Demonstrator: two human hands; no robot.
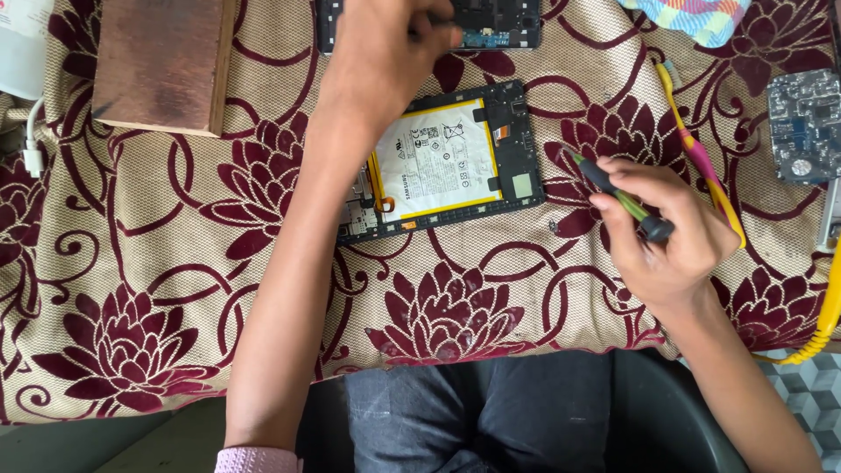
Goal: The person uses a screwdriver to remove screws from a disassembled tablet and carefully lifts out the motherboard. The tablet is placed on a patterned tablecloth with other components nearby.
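Lying face down on the floral cloth of the counter, the opened tablet is taken as the landmark, its white battery and dark boards laid bare. Just to the right of the tablet, a screwdriver is gripped in the right hand, the fingers being curled about its green and black shaft and the tip being pointed toward the tablet's right edge, near it but apart from it. Beyond the tablet's far edge, the left hand is stretched out over a second dark panel; something small and dark appears to be pinched there (whether the fingers are truly closed on it cannot be told), and the forearm is laid across the tablet's left end. A slip of the tip could be judged the main risk: the soft battery could be pierced or a ribbon nicked if the tool were driven in at a slant. The tablet could also be nudged by the crossing forearm, and loose screws could be lost in the cloth's pattern. Further right of the tablet a yellow and pink toothbrush and a bare circuit board are seen; to its far left, a wooden block.
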